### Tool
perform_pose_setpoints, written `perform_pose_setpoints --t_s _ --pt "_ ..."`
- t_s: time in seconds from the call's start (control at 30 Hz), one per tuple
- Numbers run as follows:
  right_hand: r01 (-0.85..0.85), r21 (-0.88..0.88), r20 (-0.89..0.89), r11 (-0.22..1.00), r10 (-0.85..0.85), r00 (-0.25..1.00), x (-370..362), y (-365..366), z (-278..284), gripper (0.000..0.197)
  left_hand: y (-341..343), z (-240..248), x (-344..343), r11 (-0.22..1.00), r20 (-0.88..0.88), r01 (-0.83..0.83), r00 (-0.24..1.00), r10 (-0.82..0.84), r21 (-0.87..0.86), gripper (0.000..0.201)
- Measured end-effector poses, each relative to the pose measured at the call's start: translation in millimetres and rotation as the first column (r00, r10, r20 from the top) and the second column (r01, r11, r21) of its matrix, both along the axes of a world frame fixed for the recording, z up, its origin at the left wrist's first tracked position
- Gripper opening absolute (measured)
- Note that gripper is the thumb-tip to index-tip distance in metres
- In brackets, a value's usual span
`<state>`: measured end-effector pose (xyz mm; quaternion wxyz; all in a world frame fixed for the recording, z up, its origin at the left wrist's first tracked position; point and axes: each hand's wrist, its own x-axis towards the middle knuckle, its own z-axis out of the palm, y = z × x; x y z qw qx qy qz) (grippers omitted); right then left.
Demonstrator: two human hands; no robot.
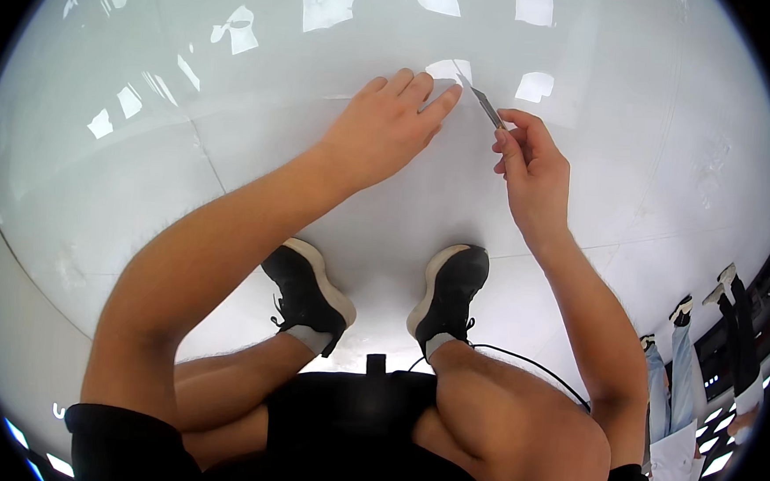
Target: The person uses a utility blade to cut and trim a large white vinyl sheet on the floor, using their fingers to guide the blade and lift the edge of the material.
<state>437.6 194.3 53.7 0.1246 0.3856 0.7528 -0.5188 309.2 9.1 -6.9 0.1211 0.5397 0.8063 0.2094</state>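
Observation:
My right hand (535, 166) grips a slim grey craft knife (488, 108) between thumb and fingers. Its narrow tip slants up and left, close to or touching a glossy, pale surface (260, 127); I cannot tell which. To its left, my left hand (387, 130) rests palm down on that surface. The fingers are spread, with the index finger reaching toward the knife tip. A faint line runs across the surface just left of this hand. Bright patches of reflected light lie on the gloss around both hands.
My dark shoes (455, 284) stand on the pale floor (532, 289), below my hands. A thin black cable (532, 362) curves past my right leg. At the far right are other people: one in light jeans (681, 382), another in dark trousers (740, 337).

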Motion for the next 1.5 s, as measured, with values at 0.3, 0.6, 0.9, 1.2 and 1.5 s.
perform_pose_setpoints --t_s 0.3,0.6,0.9,1.2,1.5 --pt "-0.148 0.113 -0.174 0.982 0.166 0.971 -29 15 -34 0.010 20 -41 26 0.928 -0.161 -0.311 0.925 0.345 0.204 0.059" --pt "-0.225 0.169 -0.105 0.959 0.245 0.964 -38 17 -33 0.011 23 -42 21 0.924 -0.209 -0.311 0.911 0.357 0.222 0.063" --pt "-0.254 0.215 -0.089 0.943 0.278 0.956 -40 19 -34 0.008 23 -45 23 0.921 -0.219 -0.313 0.906 0.362 0.231 0.064" --pt "-0.122 0.016 -0.066 0.992 0.123 0.990 -42 19 -34 0.015 24 -46 20 0.913 -0.190 -0.307 0.912 0.363 0.269 0.064" --pt "-0.019 -0.054 -0.064 0.998 0.015 0.998 -46 16 -32 0.018 32 -44 19 0.886 -0.138 -0.394 0.890 0.434 0.242 0.061"
